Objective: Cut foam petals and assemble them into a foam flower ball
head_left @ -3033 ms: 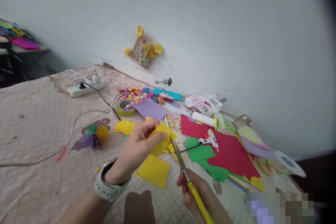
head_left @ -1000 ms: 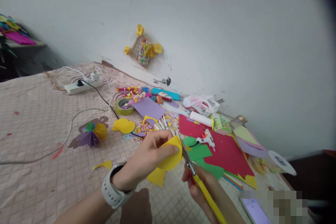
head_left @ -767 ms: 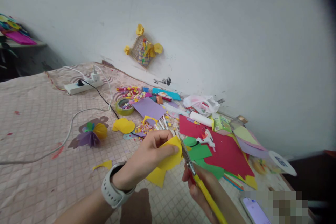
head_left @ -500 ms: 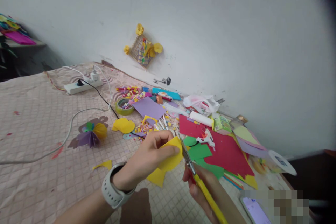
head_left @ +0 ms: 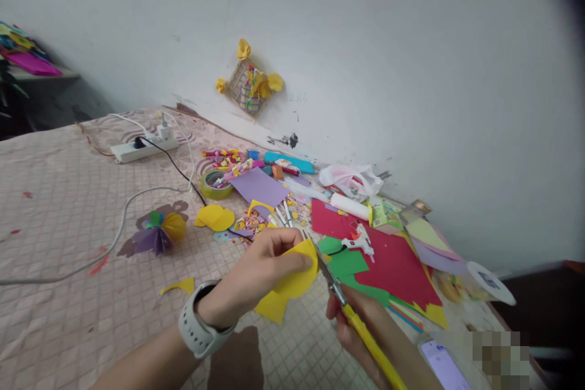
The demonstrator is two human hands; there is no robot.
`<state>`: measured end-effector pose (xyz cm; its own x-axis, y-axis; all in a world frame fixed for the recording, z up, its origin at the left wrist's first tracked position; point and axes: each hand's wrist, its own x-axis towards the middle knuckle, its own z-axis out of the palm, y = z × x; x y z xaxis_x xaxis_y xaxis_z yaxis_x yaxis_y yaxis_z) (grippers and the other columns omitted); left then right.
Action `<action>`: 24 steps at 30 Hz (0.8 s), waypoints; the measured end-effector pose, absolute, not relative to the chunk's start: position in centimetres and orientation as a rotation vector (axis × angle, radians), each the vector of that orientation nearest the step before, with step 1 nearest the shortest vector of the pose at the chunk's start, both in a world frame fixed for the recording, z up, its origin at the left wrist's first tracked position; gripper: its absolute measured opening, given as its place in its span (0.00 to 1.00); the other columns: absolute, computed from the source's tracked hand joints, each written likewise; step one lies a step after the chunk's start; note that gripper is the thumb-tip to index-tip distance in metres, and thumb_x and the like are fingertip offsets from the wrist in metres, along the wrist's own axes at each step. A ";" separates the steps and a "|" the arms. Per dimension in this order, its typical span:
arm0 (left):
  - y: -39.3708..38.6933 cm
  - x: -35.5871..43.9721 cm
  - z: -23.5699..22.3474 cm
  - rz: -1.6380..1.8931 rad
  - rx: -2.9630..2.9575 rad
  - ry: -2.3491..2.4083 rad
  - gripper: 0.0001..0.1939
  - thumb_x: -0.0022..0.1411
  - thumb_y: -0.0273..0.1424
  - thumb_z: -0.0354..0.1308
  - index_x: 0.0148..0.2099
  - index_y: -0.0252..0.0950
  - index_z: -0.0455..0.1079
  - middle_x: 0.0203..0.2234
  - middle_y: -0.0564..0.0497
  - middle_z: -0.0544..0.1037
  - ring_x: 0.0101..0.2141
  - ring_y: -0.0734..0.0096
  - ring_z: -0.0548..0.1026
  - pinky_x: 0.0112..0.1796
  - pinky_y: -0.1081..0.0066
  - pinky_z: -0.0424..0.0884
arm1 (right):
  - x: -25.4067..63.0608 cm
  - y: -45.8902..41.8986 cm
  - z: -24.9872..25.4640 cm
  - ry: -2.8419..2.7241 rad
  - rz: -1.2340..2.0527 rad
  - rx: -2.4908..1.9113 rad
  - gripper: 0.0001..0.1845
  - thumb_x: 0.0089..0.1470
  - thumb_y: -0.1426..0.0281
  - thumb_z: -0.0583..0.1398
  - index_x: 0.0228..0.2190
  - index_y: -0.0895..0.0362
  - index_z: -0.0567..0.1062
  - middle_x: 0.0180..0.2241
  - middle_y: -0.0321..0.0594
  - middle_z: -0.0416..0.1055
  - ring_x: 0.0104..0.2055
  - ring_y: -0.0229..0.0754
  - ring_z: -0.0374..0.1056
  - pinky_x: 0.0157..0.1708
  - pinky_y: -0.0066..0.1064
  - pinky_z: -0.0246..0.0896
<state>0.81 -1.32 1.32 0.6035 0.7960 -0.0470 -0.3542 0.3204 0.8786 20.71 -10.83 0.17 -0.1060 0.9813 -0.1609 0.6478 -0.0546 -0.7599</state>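
My left hand, wearing a white watch, pinches a piece of yellow paper with a rounded edge between thumb and fingers. A corner of yellow hangs below it. My right hand is closed around yellow-handled scissors. The blades point up and away, lying against the right edge of the yellow paper. Round yellow pieces lie in a small stack beyond my left hand. A curved yellow scrap rests left of my wrist.
A purple, yellow and green paper ball sits at left, near a power strip and its cables. Red sheets, green paper, a glue gun and a tape roll cover the far table. A phone lies at lower right.
My right hand and the scissors' handles have shifted slightly right and down, while the blades stay at the paper's edge. My left hand and the paper are almost unmoved.
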 end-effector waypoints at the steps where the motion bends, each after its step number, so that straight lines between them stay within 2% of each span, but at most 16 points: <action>1: -1.3 0.8 1.3 0.802 0.972 0.528 0.14 0.49 0.34 0.66 0.23 0.35 0.64 0.17 0.57 0.68 0.17 0.81 0.62 0.18 0.79 0.55 | 20.9 -10.9 0.1 -1.794 1.034 -1.724 0.29 0.51 0.39 0.54 0.31 0.52 0.67 0.20 0.31 0.57 0.21 0.38 0.51 0.20 0.29 0.44; 8: -1.3 0.8 1.2 0.795 0.963 0.516 0.12 0.49 0.32 0.64 0.23 0.34 0.64 0.17 0.57 0.68 0.17 0.82 0.63 0.19 0.79 0.55 | 20.8 -11.0 -0.2 -1.751 1.083 -1.667 0.29 0.51 0.39 0.53 0.32 0.53 0.69 0.23 0.33 0.59 0.23 0.39 0.55 0.22 0.30 0.47; 14: -1.3 0.9 1.0 0.809 0.959 0.505 0.11 0.49 0.34 0.64 0.25 0.34 0.66 0.18 0.55 0.69 0.18 0.81 0.64 0.20 0.78 0.57 | 20.3 -11.1 -0.2 -1.711 1.063 -1.645 0.34 0.50 0.35 0.50 0.32 0.54 0.69 0.25 0.35 0.60 0.25 0.39 0.56 0.22 0.28 0.52; 24: -1.5 1.0 1.0 0.827 0.959 0.504 0.11 0.50 0.34 0.63 0.26 0.34 0.66 0.19 0.54 0.70 0.19 0.78 0.67 0.21 0.78 0.59 | 20.2 -11.0 -0.4 -1.744 0.990 -1.634 0.21 0.55 0.48 0.55 0.32 0.53 0.70 0.23 0.34 0.63 0.23 0.39 0.60 0.23 0.28 0.57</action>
<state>0.96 -1.55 0.96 0.5995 0.8001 -0.0228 -0.3870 0.3147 0.8667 20.21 -10.99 -0.42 -0.1121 0.9894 -0.0926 0.5864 -0.0094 -0.8100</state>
